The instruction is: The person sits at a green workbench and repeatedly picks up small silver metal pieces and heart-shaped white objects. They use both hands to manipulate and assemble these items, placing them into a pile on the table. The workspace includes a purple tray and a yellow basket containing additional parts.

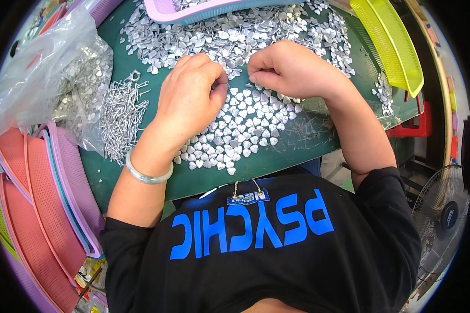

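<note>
Both hands clenched – left hand (190,96) and right hand (287,68) pinching over silver heart pieces (240,125); contents hidden – forearm sweep could push hearts off tabletop's (292,148) near edge

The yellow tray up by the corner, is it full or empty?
Empty, as far as it shows. The yellow tray has a bare inside, while the silver hearts lie spread on the green table beside it.

Green table (277,156) under me, covered in silver hearts (245,117) spread right across the middle. Pile of metal pins (121,117) to my left, a clear bag (52,73) beside them. Lilac tray (193,13) at the far edge, yellow tray (389,44) far right.
</note>
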`<state>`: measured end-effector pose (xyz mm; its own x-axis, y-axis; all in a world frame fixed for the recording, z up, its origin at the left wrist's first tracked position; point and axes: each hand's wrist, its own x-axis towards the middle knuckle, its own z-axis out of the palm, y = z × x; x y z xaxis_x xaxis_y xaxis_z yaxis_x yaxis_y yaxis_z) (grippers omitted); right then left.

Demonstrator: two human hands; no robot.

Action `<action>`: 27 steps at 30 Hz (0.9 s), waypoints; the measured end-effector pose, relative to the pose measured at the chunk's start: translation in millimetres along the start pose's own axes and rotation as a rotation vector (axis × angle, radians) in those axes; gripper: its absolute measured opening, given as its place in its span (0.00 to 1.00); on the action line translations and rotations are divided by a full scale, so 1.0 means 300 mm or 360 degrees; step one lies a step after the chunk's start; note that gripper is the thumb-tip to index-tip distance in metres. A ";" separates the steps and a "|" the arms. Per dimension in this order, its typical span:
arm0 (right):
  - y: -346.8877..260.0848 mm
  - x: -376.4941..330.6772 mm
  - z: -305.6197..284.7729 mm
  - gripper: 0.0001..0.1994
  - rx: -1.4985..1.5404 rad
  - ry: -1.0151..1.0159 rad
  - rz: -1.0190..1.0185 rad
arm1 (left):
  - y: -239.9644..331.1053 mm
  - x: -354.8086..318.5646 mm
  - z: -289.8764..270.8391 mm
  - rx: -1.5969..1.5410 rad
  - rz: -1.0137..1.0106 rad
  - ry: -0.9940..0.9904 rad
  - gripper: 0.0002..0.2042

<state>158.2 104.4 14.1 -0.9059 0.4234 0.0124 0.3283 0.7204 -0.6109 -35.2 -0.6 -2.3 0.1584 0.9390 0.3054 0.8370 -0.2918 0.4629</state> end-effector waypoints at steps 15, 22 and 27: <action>0.014 -0.002 -0.002 0.08 0.0054 0.0088 0.0064 | 0.009 0.000 0.005 0.0011 0.0176 0.0021 0.02; -0.006 0.001 0.013 0.05 -0.0035 0.0054 0.0137 | 0.011 -0.004 -0.014 -0.0025 0.0103 0.0009 0.03; -0.026 0.007 0.026 0.04 -0.0160 0.0091 0.0077 | -0.002 -0.003 -0.012 0.0008 0.0099 0.0030 0.05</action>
<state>151.5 95.3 12.7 -0.8725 0.4875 0.0317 0.3990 0.7485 -0.5296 -37.6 -2.0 0.3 0.2005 0.9154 0.3489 0.8284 -0.3486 0.4384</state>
